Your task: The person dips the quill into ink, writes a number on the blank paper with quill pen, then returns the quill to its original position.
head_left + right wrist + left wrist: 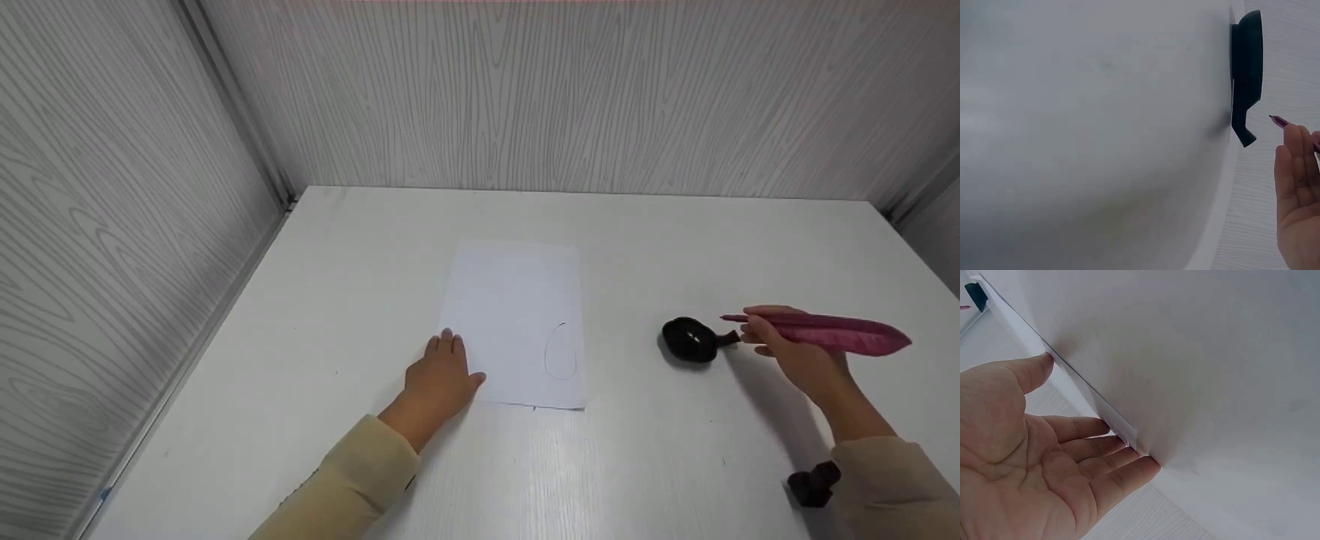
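A sheet of white paper [510,300] lies on the table, with a thin looped pen line on its lower right part. My left hand [441,379] rests on the paper's lower left edge, fingers straight; the left wrist view shows its fingertips [1148,466] touching the surface. Off to the right, my right hand [806,356] pinches a feather pen [840,334], dark pink, its tip pointing left and held above the table. Just left of that tip sits a small black dish with a short handle [688,340], seen side-on [1248,62] in the right wrist view.
A small black object [814,484] lies by the right sleeve, partly hidden by it. The white table [360,262] meets a grey wood-grain panel [525,97] at the back and another [112,225] on the left.
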A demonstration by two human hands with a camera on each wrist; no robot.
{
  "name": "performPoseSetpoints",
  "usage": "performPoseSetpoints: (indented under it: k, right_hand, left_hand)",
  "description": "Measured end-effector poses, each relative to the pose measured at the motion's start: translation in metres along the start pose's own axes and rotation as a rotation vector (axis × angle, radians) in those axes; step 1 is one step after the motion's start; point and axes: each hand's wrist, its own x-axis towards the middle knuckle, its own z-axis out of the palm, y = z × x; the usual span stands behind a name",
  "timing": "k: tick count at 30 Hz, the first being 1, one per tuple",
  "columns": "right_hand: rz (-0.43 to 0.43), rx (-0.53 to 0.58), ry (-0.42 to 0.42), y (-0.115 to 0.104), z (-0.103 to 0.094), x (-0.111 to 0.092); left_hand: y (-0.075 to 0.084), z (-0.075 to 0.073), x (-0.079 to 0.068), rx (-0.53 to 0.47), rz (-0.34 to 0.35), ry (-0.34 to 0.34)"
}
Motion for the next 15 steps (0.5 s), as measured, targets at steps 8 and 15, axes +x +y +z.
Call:
performPoseSetpoints:
  k: [8,15]
  right_hand:
    - [-0.226,-0.224,-0.075,0.0051,-0.0009,-0.0033]
    - [-0.564,-0.356,-0.130,0.0083,-0.0005,-0.0091]
  left_hand:
    - [-0.0006,-0.0013,0.0013,-0.020,-0.009,-0.020]
    - [0.0005,-0.0026,0.0011,-0.030,-0.027,-0.044]
